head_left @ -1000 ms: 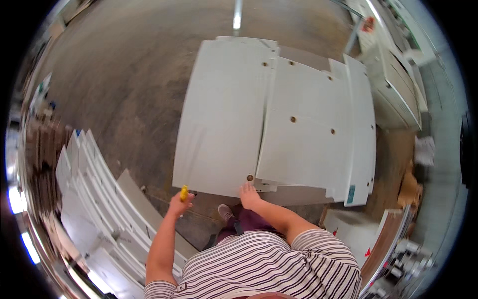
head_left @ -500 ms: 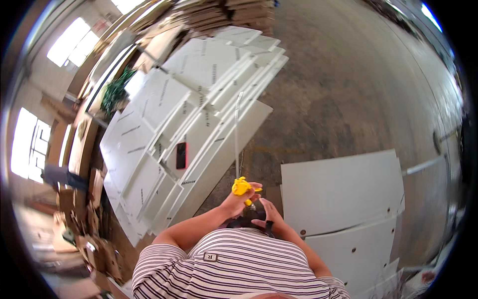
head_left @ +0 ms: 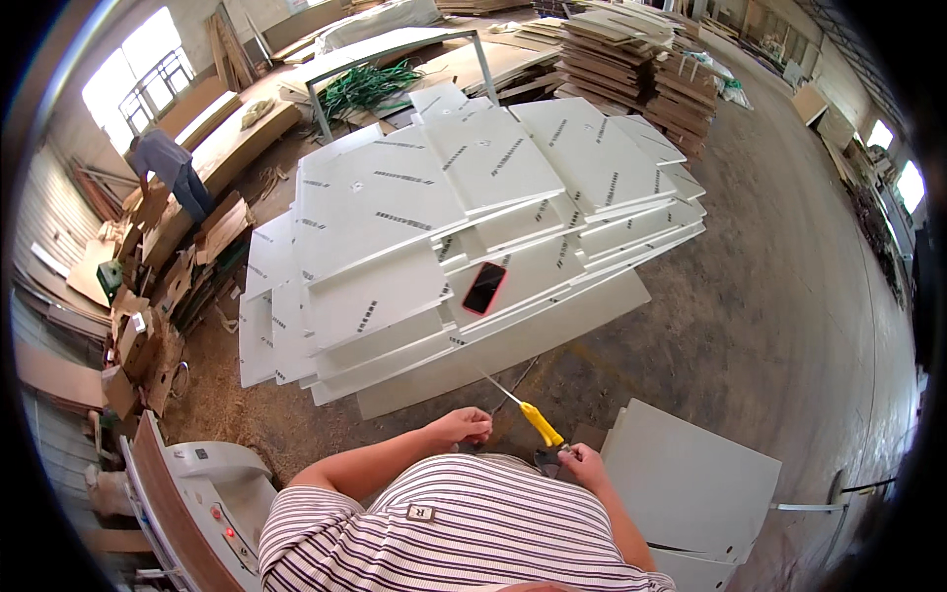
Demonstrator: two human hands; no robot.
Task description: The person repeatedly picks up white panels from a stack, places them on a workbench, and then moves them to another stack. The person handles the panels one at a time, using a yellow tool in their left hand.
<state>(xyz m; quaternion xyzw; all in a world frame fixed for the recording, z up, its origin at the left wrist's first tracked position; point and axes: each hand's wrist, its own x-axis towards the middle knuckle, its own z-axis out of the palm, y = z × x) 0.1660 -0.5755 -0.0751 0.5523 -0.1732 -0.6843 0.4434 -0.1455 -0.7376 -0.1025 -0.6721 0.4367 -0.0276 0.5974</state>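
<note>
My right hand (head_left: 586, 464) is closed around the lower end of a yellow tape measure (head_left: 542, 424), low in front of my body. From its far end a thin pale strip (head_left: 501, 387) reaches toward the boards. My left hand (head_left: 464, 426) is to the left of it, fingers curled in; whatever it may hold is hidden. Beyond both hands lies a wide stack of white boards (head_left: 380, 212) with dark printed marks, its layers unevenly stepped. On one of the nearer boards rests a phone (head_left: 484, 288) with a dark screen and a pinkish-red edge.
Pale panels (head_left: 691, 474) lie at my right. A pale machine with red lights (head_left: 222, 493) stands at lower left. Another person (head_left: 173, 173) bends over brown material at far left. Brown board stacks (head_left: 612, 74) and green strapping (head_left: 370, 87) are farther back.
My view has swung, so the board stack now spreads across the middle. The tape measure has gone from my left hand to my right; its strip looks shorter, and my hands are farther apart.
</note>
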